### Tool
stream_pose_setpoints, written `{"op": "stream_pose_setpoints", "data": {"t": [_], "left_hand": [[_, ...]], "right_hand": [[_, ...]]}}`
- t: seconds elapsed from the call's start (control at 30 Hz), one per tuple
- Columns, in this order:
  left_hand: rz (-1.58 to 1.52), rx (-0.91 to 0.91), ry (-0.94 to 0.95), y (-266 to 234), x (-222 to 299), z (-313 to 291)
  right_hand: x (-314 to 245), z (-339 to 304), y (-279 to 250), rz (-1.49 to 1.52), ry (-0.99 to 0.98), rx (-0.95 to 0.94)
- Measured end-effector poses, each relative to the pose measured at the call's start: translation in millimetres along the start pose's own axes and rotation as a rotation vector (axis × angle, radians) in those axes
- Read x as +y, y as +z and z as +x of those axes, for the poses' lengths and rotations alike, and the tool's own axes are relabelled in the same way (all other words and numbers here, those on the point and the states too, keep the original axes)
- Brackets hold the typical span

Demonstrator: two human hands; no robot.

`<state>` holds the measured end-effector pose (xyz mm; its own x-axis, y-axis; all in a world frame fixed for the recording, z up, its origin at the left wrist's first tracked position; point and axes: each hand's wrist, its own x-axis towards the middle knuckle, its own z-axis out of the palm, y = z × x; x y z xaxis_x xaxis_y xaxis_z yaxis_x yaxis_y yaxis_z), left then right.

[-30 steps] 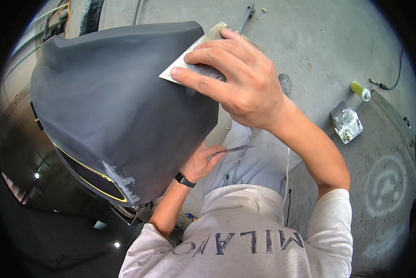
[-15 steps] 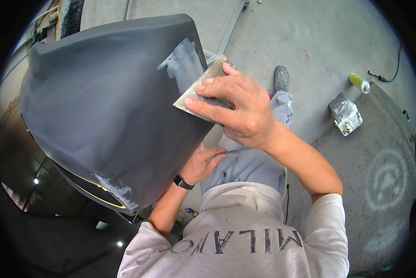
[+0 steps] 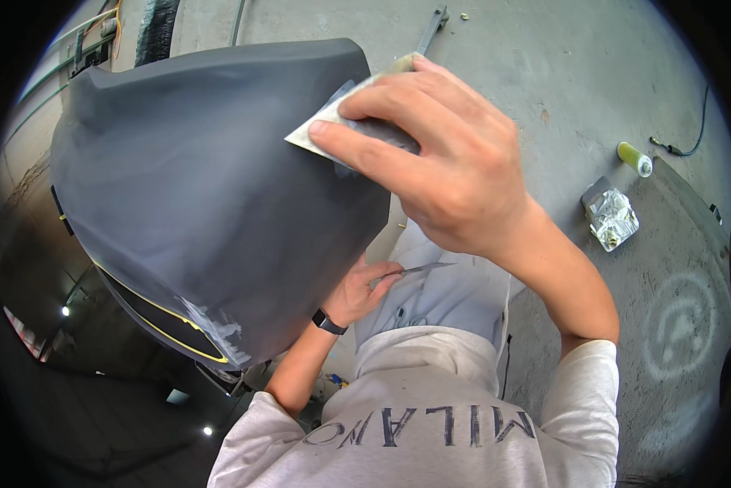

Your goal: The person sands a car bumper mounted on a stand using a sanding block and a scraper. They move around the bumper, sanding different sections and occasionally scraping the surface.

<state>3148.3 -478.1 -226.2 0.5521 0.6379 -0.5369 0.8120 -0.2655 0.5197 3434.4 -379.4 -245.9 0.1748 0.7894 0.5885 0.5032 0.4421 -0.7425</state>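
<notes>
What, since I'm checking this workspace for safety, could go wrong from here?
The scraper in the right grip has its pointed corner over the dark panel; if tilted, it might scratch the surface. The thin blade in the left grip sticks out over the trousers and could snag them if it dips.

Soft, even light brightens the pale grey concrete floor and spreads a gentle sheen across the matte dark-grey curved panel. Pinpoint reflections glint in the glossy black surface at lower left. Black vignetting rings the fisheye-bent edges.
</notes>
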Motion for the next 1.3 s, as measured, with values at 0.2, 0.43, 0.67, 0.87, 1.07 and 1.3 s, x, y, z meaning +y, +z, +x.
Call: {"op": "stream_pose_setpoints", "data": {"t": [0.2,0.43,0.67,0.87,1.07,1.3], "left_hand": [[-0.104,-0.189,-0.213,-3.7,2.8,-5.5],[-0.110,-0.182,-0.099,-4.8,5.5,-5.8],[-0.061,-0.149,-0.035,-10.1,9.9,-4.7],[-0.125,-0.145,-0.065,-8.7,9.2,-3.3],[-0.118,-0.129,-0.105,-11.1,8.2,-4.5],[-0.030,0.018,0.030,2.4,-1.8,-0.6]], "right_hand": [[-3.2,4.8,12.7,0.033,0.065,0.003],[-9.2,-22.8,18.5,0.104,0.144,-0.006],[-19.5,-51.6,28.3,0.140,0.164,0.011],[-22.5,-70.0,35.0,0.176,0.167,0.023],[-20.8,-76.1,30.9,0.213,0.164,-0.008],[15.6,-55.9,-16.0,0.309,0.247,-0.080]]}}
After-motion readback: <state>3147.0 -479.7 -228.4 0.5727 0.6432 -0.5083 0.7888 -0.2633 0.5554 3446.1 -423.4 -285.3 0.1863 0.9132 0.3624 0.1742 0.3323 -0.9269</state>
